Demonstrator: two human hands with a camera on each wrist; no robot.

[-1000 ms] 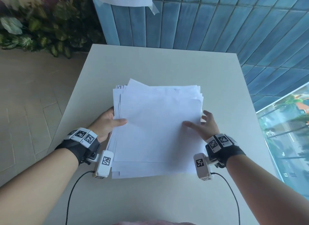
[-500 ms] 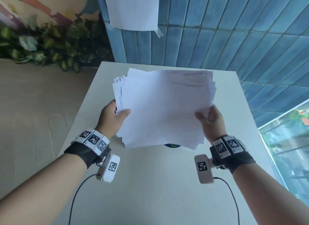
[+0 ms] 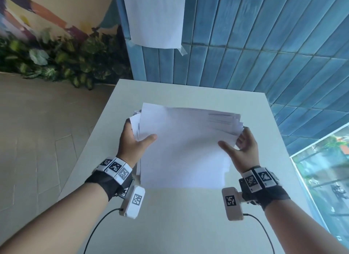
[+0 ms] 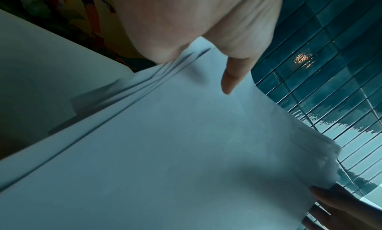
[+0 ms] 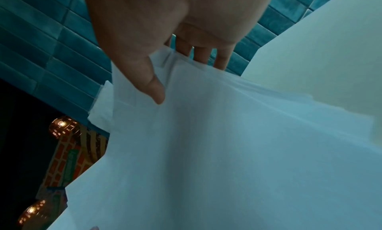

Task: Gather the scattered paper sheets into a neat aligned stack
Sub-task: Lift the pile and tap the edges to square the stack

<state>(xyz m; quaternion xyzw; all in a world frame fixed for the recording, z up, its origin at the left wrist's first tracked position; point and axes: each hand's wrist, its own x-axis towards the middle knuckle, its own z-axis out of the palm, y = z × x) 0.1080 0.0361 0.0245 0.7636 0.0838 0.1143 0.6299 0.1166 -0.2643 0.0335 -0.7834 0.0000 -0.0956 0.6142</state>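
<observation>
Since half a second ago you have lowered the paper stack (image 3: 181, 149), and its near edge now meets the table (image 3: 170, 225) while the far edge tilts away from you. Nearest you, that bottom edge looks fairly even. Your left hand (image 3: 132, 142) grips the stack's left side, thumb on the front sheet and fingers behind. Your right hand (image 3: 243, 146) holds the right side more loosely: the thumb lies on the front sheet, and the right wrist view shows fingers (image 5: 201, 57) behind the pile. Further up, the top corners still fan out unevenly. Beyond the table stands a blue tiled wall (image 3: 264, 45) with a taped sheet (image 3: 154, 17).
</observation>
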